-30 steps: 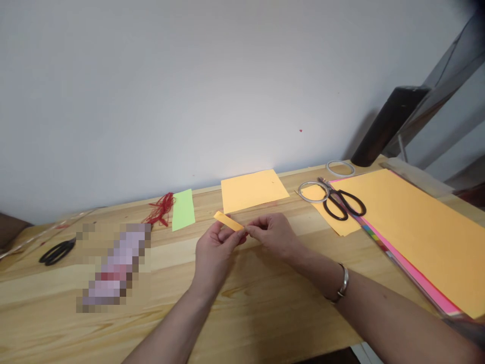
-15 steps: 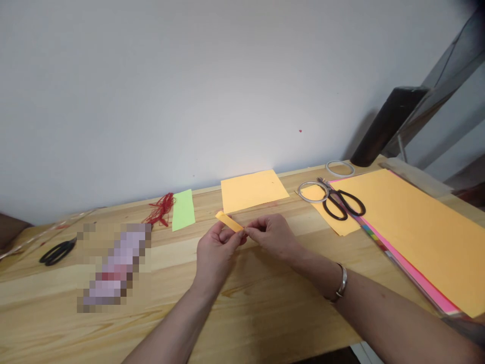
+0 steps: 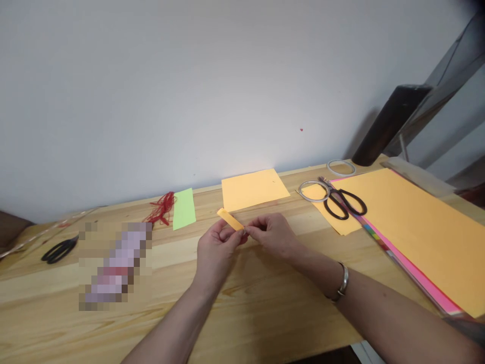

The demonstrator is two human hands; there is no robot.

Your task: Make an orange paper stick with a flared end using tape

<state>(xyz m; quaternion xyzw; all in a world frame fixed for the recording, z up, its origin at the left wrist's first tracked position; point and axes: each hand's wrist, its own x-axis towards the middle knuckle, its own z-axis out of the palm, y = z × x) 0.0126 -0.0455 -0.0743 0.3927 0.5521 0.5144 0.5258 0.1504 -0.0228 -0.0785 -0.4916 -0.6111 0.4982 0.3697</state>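
A narrow folded strip of orange paper (image 3: 230, 219) slants up and to the left between my hands, above the middle of the wooden table. My left hand (image 3: 217, 247) is closed on the strip, thumb on its near side and fingers behind. At the strip's lower right end, my right hand (image 3: 275, 236) pinches with thumb and forefinger, close against the left thumb. Those fingertips hide the very end of the strip. Just beyond the hands lies a flat orange paper sheet (image 3: 253, 189).
Left of centre lie a green paper piece (image 3: 184, 210), red string (image 3: 162, 208), a blurred-out item (image 3: 121, 263) and black-handled scissors (image 3: 60, 251). To the right are more scissors (image 3: 354, 202), tape rolls (image 3: 314, 191), stacked coloured paper (image 3: 424, 232) and a black cylinder (image 3: 390, 126) against the wall.
Both hands keep their hold on the orange strip, which has barely shifted. The whole view has moved very slightly.
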